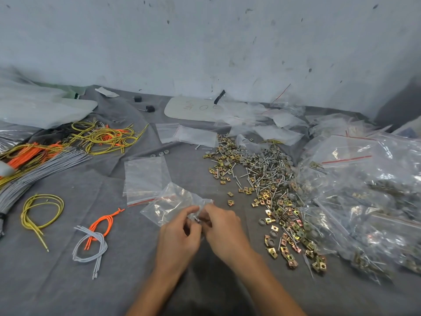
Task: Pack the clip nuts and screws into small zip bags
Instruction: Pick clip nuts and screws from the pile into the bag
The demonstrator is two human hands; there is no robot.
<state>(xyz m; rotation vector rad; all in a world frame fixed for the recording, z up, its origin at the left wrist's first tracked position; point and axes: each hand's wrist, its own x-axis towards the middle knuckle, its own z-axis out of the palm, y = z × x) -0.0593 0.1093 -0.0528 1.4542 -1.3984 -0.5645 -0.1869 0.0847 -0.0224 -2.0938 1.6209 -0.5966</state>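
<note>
Zip bag (173, 201): clear, crumpled, brassy clip nuts (182, 192) inside, left of loose pile (266, 179).
Left hand (180, 233): pinches bag mouth.
Right hand (224, 229): pinches it too, maybe with a screw (197, 220).
Board (193, 109) writing: unreadable.

- Setting: small workshop packing station.
- Evidence: loose heap of clip nuts and screws (266, 179), empty zip bags (145, 176), bundled wires (45, 161) on grey cloth (68, 288); scuffed wall (205, 42).
</note>
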